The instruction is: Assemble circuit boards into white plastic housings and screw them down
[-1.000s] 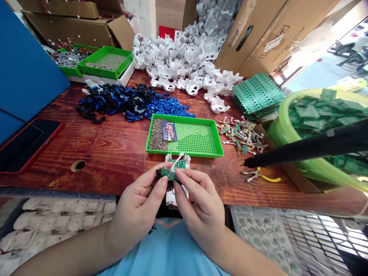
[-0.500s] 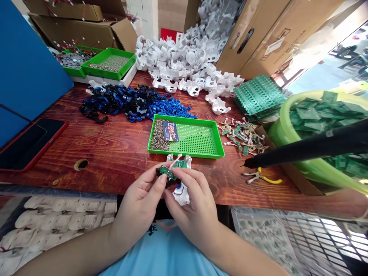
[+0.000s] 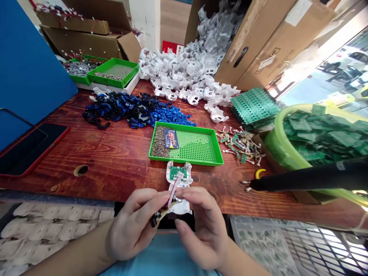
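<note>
My left hand [image 3: 138, 222] pinches a small circuit board [image 3: 163, 213], turned edge-on, with a black part at its near end. From the board a ribbon of white and red wires [image 3: 173, 191] runs up to a white plug. My right hand [image 3: 202, 226] is beside it, thumb apart from the curved fingers, with nothing visible between them; its fingertips are close to the wires. Just beyond both hands a white plastic housing [image 3: 188, 177] lies on the table with a green circuit board [image 3: 176, 172] in it. More white plastic [image 3: 182, 207] shows between the hands, partly hidden.
Beyond the housing stands a green tray [image 3: 198, 161] with small screws and a card. Blue and black parts [image 3: 117, 105] and white shells [image 3: 184, 73] are heaped behind. Wired boards [image 3: 241, 143], a black tool [image 3: 301, 178] and a tub of green boards [image 3: 280, 142] are at right.
Both hands have come lower and nearer my body. The small board has turned from face-up to edge-on, and my right hand has opened away from it. The housing's green board is now uncovered.
</note>
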Demonstrator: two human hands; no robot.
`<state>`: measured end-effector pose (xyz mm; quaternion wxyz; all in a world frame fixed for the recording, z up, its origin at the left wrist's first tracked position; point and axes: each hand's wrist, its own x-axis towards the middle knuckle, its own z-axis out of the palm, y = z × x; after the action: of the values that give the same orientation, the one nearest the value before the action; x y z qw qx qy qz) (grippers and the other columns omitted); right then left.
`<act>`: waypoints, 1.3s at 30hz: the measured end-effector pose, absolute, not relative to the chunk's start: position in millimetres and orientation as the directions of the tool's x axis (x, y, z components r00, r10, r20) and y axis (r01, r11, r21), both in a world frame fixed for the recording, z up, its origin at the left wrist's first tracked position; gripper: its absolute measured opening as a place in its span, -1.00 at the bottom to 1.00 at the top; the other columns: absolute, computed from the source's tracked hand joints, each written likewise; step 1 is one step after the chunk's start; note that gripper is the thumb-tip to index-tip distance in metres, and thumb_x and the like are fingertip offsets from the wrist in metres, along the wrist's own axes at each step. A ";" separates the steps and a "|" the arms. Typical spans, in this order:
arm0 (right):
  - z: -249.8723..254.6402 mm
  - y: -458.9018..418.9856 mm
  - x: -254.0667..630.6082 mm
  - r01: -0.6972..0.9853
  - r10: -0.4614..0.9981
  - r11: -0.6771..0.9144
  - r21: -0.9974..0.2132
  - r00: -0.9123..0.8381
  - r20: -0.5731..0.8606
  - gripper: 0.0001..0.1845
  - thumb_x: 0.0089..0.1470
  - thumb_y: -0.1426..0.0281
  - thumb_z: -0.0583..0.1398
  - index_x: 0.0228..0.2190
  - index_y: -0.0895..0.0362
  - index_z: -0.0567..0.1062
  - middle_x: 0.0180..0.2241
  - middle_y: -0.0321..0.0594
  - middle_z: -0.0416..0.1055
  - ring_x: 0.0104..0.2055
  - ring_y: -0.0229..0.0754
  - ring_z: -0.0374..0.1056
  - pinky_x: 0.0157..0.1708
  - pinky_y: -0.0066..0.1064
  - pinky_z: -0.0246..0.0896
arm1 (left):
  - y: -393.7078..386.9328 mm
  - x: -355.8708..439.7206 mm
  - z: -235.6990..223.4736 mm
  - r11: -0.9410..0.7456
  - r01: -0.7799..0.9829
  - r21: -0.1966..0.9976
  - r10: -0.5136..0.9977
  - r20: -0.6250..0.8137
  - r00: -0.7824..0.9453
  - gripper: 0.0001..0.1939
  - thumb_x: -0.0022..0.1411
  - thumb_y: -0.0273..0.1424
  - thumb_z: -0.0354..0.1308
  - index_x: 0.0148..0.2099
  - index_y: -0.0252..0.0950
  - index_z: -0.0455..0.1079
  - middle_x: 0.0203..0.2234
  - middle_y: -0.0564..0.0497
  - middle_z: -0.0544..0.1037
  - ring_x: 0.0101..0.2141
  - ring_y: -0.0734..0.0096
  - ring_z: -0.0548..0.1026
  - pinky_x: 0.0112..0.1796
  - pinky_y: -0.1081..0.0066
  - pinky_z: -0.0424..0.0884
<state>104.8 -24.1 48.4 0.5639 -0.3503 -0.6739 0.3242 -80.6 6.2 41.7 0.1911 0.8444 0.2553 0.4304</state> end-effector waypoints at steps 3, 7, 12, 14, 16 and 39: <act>55.6 -20.4 109.1 0.046 0.886 0.446 -0.894 -0.161 0.434 -0.55 -0.04 0.62 0.18 -0.08 0.06 0.36 -0.16 -0.16 0.35 -0.08 -0.20 0.32 -0.04 -0.31 0.33 | 5.5 -85.5 41.1 -0.823 0.208 0.528 0.546 0.637 0.544 -0.36 0.27 -0.65 -0.13 0.35 -0.24 -0.12 -0.04 -0.05 0.30 0.01 0.49 0.33 0.09 0.62 0.25; 62.4 -15.1 113.1 0.033 0.893 0.407 -0.913 -0.225 0.390 -0.71 -0.01 0.59 0.23 -0.22 0.07 0.45 -0.23 -0.21 0.39 -0.15 -0.25 0.36 -0.11 -0.39 0.35 | 4.5 -88.7 42.0 -0.816 0.134 0.562 0.530 0.636 0.562 -0.39 0.27 -0.64 -0.15 0.33 -0.27 -0.06 -0.02 -0.05 0.30 0.08 0.50 0.30 0.13 0.61 0.21; 67.9 -12.8 114.4 0.047 0.874 0.452 -0.891 -0.223 0.432 -0.77 -0.01 0.59 0.27 -0.27 0.12 0.51 -0.29 -0.21 0.43 -0.21 -0.28 0.40 -0.17 -0.46 0.38 | 4.2 -92.1 43.7 -0.818 0.079 0.570 0.495 0.627 0.601 -0.33 0.20 -0.72 -0.12 0.33 -0.33 -0.07 0.00 -0.11 0.30 0.10 0.45 0.29 0.13 0.55 0.24; 70.5 -12.4 114.1 0.044 0.864 0.474 -0.879 -0.215 0.455 -0.81 -0.01 0.59 0.27 -0.30 0.14 0.52 -0.33 -0.22 0.44 -0.24 -0.31 0.42 -0.20 -0.53 0.38 | 4.5 -92.9 44.7 -0.815 0.060 0.576 0.489 0.629 0.604 -0.31 0.17 -0.74 -0.11 0.33 -0.35 -0.07 0.01 -0.12 0.30 0.11 0.45 0.29 0.13 0.54 0.24; 72.6 -12.2 113.7 0.050 0.856 0.489 -0.871 -0.217 0.468 -0.81 -0.01 0.59 0.27 -0.30 0.15 0.53 -0.33 -0.22 0.44 -0.25 -0.32 0.42 -0.19 -0.56 0.38 | 5.1 -93.0 45.8 -0.815 0.050 0.578 0.485 0.631 0.606 -0.30 0.15 -0.75 -0.10 0.32 -0.36 -0.06 0.02 -0.12 0.29 0.12 0.45 0.27 0.14 0.54 0.23; 80.5 -14.7 117.3 0.094 0.900 0.417 -0.904 -0.185 0.396 -0.73 -0.07 0.62 0.31 -0.31 0.08 0.60 -0.38 -0.25 0.46 -0.32 -0.32 0.44 -0.26 -0.57 0.43 | 10.8 -91.3 54.4 -0.812 -0.010 0.583 0.453 0.642 0.618 -0.46 0.18 -0.72 -0.09 0.21 -0.44 0.08 -0.03 -0.19 0.34 0.11 0.39 0.32 0.09 0.53 0.31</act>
<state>117.3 -14.7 80.5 0.5172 -0.3740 -0.6640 0.3895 -91.3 10.8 54.4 0.2776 0.8557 0.1295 0.4171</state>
